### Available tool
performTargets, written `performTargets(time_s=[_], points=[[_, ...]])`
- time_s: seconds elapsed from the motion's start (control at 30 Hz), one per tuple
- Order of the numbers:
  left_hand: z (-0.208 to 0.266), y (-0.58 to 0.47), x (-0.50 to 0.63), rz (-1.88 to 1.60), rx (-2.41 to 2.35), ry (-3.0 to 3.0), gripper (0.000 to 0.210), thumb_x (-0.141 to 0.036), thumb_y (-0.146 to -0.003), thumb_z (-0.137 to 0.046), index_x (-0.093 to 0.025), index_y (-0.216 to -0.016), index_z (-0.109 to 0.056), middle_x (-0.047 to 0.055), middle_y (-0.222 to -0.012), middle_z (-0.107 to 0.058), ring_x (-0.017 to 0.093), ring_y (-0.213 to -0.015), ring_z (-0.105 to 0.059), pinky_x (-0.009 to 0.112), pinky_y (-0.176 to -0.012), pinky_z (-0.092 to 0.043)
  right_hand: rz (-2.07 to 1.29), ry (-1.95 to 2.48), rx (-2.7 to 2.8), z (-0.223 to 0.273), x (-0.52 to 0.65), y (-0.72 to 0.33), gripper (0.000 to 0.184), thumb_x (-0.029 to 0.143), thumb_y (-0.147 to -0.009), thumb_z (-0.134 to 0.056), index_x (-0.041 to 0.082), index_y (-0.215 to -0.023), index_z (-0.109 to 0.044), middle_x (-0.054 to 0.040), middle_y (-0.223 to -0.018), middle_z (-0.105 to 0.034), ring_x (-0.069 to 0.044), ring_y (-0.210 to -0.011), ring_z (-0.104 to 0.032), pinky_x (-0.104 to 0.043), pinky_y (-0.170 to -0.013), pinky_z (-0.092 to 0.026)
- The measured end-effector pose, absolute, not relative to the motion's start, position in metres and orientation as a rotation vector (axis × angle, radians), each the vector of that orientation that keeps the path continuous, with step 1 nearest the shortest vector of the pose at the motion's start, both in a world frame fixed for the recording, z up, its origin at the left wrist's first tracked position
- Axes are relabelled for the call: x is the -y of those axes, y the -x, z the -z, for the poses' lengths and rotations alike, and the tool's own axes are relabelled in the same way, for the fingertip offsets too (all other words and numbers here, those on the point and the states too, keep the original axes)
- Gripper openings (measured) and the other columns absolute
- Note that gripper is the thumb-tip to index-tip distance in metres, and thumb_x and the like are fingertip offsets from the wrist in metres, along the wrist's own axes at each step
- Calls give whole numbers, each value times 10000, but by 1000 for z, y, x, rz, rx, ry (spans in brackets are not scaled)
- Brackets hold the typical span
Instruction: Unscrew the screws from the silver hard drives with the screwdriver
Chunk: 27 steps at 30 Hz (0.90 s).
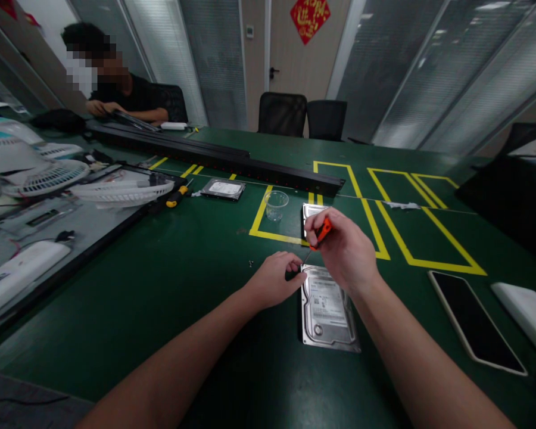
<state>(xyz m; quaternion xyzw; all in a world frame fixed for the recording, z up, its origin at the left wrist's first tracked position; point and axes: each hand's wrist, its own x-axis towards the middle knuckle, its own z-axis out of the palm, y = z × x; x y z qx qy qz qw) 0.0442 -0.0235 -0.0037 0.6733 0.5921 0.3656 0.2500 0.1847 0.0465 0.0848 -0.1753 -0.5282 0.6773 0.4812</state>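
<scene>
While the near hard drive [328, 310] lies label-up on the tabletop [196, 262], cover in place, screw work appears unfinished. The left hand [274, 279] is at the drive's far-left corner, fingers curled; whether they pinch anything cannot be told. The right hand [349, 247] pinches an orange-handled screwdriver [323, 232], shaft angled toward that corner. Small loose parts [251, 263], probably removed screws, lie leftward; those remaining cannot be counted. Beyond are a partly hidden second hard drive [311, 210] and a clear plastic cup [276, 210].

Rear drive [311, 208] partly behind right fingers [313, 223]; tiny specks [251, 263] unidentifiable.
</scene>
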Motion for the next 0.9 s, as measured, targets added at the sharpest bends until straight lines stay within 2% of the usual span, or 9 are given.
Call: performTargets(time_s=[0.1, 0.2, 0.3, 0.37, 0.5, 0.57, 0.73, 0.8, 0.9], points=[[4, -44, 23, -994, -1609, -1831, 189, -241, -897, -759, -143, -1058, -741, 70, -958, -730, 220, -882, -683, 364, -834, -554, -1649, 478, 1268, -85, -46, -185, 165, 270, -935, -651, 225, -780, -616, -25, -861, -705, -149, -666, -596, -314, -622, -395], [2, -44, 24, -982, -1604, -1838, 193, -246, -905, -755, -137, -1063, -741, 72, -958, -728, 222, -886, -684, 365, -837, -552, -1667, 486, 1266, -86, -45, -186, 121, 250, -936, -673, 236, -828, -619, -1, -826, -693, -123, -586, -523, -302, -594, -351], [0, -44, 24, -981, -1606, -1833, 179, -237, -903, -755, -141, -1054, -739, 67, -955, -729, 220, -887, -683, 362, -833, -550, -1671, 423, 1282, -86, -46, -187, 255, 346, -1002, -574, 208, -833, -705, -21, -778, -638, -125, -584, -465, -313, -580, -331], [0, -44, 24, -981, -1612, -1829, 170, -234, -901, -756, -146, -1045, -737, 64, -954, -730, 219, -887, -682, 363, -832, -551, -1654, 403, 1299, -85, -47, -188, 329, 353, -1009, -538, 187, -799, -728, -34, -768, -619, -135, -612, -483, -321, -594, -353], [1, -44, 24, -987, -1610, -1836, 177, -236, -900, -759, -144, -1048, -735, 66, -953, -730, 220, -886, -681, 367, -840, -553, -1643, 468, 1285, -85, -46, -187, 144, 241, -927, -664, 214, -787, -643, -24, -841, -686, -151, -700, -598, -312, -653, -420], [1, -44, 24, -990, -1606, -1838, 177, -238, -901, -757, -147, -1052, -734, 65, -954, -730, 218, -886, -683, 365, -840, -554, -1657, 487, 1276, -86, -45, -187, 159, 223, -907, -708, 228, -797, -593, -9, -867, -713, -140, -670, -600, -301, -640, -420], [1, -44, 24, -986, -1606, -1840, 164, -245, -900, -753, -157, -1038, -733, 60, -948, -729, 216, -882, -683, 355, -830, -554, -1646, 447, 1294, -86, -45, -186, 273, 403, -1003, -589, 218, -819, -670, -16, -783, -625, -125, -589, -480, -309, -592, -397], [1, -44, 24, -989, -1610, -1837, 161, -247, -897, -753, -164, -1033, -732, 57, -945, -731, 216, -882, -685, 351, -824, -557, -1619, 455, 1310, -86, -46, -186, 311, 404, -992, -571, 208, -784, -692, -29, -795, -608, -139, -622, -502, -322, -609, -420], [2, -44, 24, -988, -1620, -1835, 166, -250, -895, -756, -168, -1037, -733, 58, -949, -733, 218, -883, -689, 351, -821, -561, -1605, 519, 1291, -87, -45, -187, 174, 314, -920, -665, 222, -774, -647, -28, -859, -661, -153, -700, -582, -315, -636, -445]])
